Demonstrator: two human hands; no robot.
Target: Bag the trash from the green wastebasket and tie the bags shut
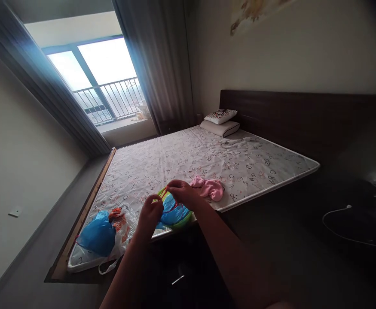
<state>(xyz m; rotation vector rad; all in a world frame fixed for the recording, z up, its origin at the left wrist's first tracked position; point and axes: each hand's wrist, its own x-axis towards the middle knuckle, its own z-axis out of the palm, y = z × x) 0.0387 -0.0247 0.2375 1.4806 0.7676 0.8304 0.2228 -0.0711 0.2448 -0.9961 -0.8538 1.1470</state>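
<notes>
Both my hands are closed, pinching a thin red drawstring [164, 192] that stretches between them. My left hand [151, 212] is at the near left side of a green basin [183, 222], and my right hand [181, 193] is above its far side. A blue plastic bag [175, 213] lies inside the basin, with red string across it. The basin sits at the near edge of a mattress [162, 156] printed with letters. Just beyond my right hand is a crumpled pink cloth [212, 189]. My fingertips are small in the picture, so the exact grip is hard to see.
On the mattress's near left corner lie a full-looking blue bag [98, 234] and a clear plastic bag [128, 225] with orange-red material. Pillows [220, 122] are stacked near the dark headboard [271, 113]. A wooden bed frame edge [87, 210] runs along the left. A white cable [336, 234] curves at right.
</notes>
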